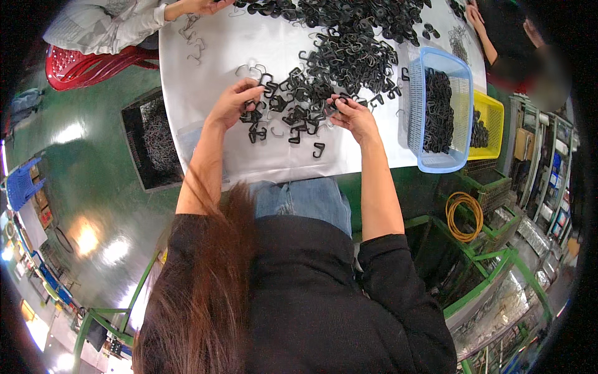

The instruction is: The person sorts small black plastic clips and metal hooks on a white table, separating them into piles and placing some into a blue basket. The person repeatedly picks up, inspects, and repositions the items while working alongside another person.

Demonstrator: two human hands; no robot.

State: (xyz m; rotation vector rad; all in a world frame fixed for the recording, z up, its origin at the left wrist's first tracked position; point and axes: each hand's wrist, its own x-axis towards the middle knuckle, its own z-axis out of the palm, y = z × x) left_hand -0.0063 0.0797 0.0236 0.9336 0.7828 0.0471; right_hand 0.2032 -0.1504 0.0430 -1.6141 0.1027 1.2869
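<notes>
Head view, one moment. Two hands of the person at a white table [205, 75].

Left hand [233, 103]: fingers curled narrow, tips pinching one black clip [269, 84] at the near left edge of the clip pile [349, 43]. Below that hand lies a small scatter of loose clips [255, 124], too tangled to count exactly.

Right hand [355, 115]: fingers bent and close together, holding a second black clip [333, 101] at the tips, just beside the pile's near edge.

One single black clip [319, 149] lies apart on the table, nearest the person, between the two forearms.

The pile itself: far too many clips to count, spread from the table's middle to its far edge.

Baskets: two, both at the right edge of the table. One blue basket [464, 93], holding a stack of black clips; one yellow basket [495, 112] just beyond it, also with black clips inside.

Bent grey wire pieces [193, 43]: several, on the far left of the table.

Other people: two. One hand [205, 6] at far left; one hand [476, 19] at far right.

One red chair [87, 65] at left.
</notes>
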